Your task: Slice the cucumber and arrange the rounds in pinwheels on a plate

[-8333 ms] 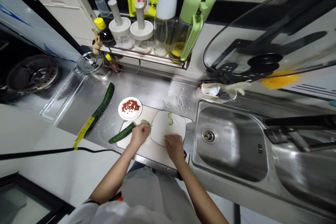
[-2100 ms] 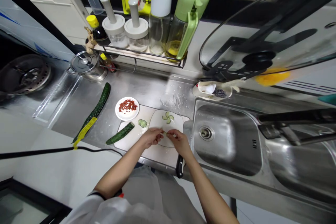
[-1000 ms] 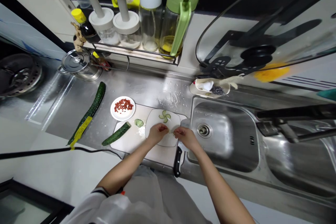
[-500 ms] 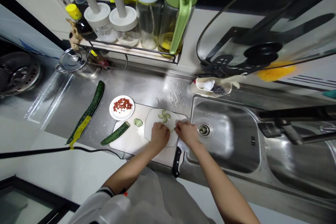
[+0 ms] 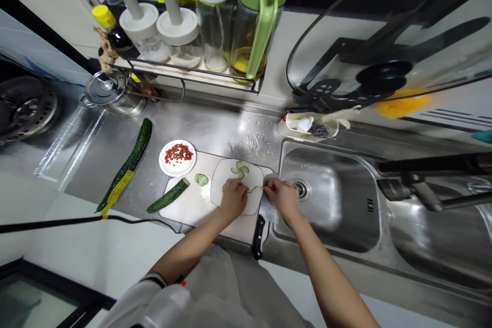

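A thin, wavy green strip of cucumber peel point(image 5: 254, 189) stretches between my two hands over a white plate point(image 5: 219, 174). My left hand point(image 5: 233, 197) pinches its left end. At the other end, the fingers of my right hand point(image 5: 282, 196) pinch it near the plate's right edge. Cucumber slices point(image 5: 240, 169) form a pinwheel at the top of the plate. Below it lies a white cutting board point(image 5: 188, 202), with a small stack of cucumber slices point(image 5: 201, 179) and a cut cucumber piece point(image 5: 168, 196). A black-handled cleaver point(image 5: 259, 236) lies right of the plate, its blade partly under my right hand.
A small white dish point(image 5: 177, 159) of red goji berries stands behind the board. Further left lies a whole cucumber point(image 5: 130, 164) with a yellow tag. The sink point(image 5: 330, 195) is on the right. A condiment rack point(image 5: 184, 72) and a lidded pot point(image 5: 111, 93) stand at the back.
My right hand has moved right, away from my left hand. The green strip now shows drawn out between them. My left hand has stayed nearly in place.
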The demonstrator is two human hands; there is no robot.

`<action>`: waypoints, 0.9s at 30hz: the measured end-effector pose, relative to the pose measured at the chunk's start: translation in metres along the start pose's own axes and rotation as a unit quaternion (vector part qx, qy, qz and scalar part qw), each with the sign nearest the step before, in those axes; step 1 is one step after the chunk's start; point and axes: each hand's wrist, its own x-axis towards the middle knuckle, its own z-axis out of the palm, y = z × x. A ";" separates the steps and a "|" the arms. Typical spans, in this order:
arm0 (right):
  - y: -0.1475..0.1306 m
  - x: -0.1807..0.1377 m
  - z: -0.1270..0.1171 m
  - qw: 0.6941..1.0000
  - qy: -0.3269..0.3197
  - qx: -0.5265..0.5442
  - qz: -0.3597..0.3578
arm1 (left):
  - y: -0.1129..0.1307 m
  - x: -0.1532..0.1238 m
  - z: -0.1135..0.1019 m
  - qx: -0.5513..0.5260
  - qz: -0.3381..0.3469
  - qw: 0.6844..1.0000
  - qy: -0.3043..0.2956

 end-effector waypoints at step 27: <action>-0.021 -0.059 0.030 0.978 0.096 -0.101 -0.156 | -0.001 -0.006 -0.008 0.030 0.004 0.999 -0.011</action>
